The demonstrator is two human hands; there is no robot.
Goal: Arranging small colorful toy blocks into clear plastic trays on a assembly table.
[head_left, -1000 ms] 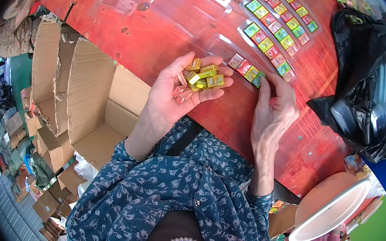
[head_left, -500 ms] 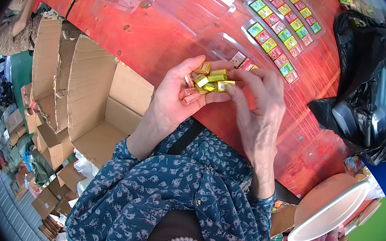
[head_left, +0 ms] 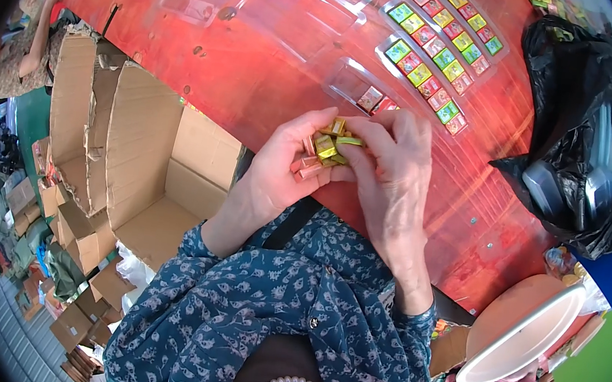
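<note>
Cupped palm-up over the near edge of the red table, my left hand cradles several small wrapped blocks in shiny yellow and pink; they look like sweets or gum. From the right, my right hand pinches a yellow block at the edge of the pile, its fingertips partly covering the others. Just beyond my hands lies a clear plastic tray with a few red and pink blocks in it, partly hidden by my right hand.
Filled clear trays of green, yellow, red and pink blocks lie farther right. A black plastic bag holding clear plastic containers stands at the right. Left is an open cardboard box; lower right, a white basin. Another person's arm shows far left.
Both hands have moved slightly toward me, and the right has shifted left, closer over the pile. More of the clear tray beyond them now shows.
</note>
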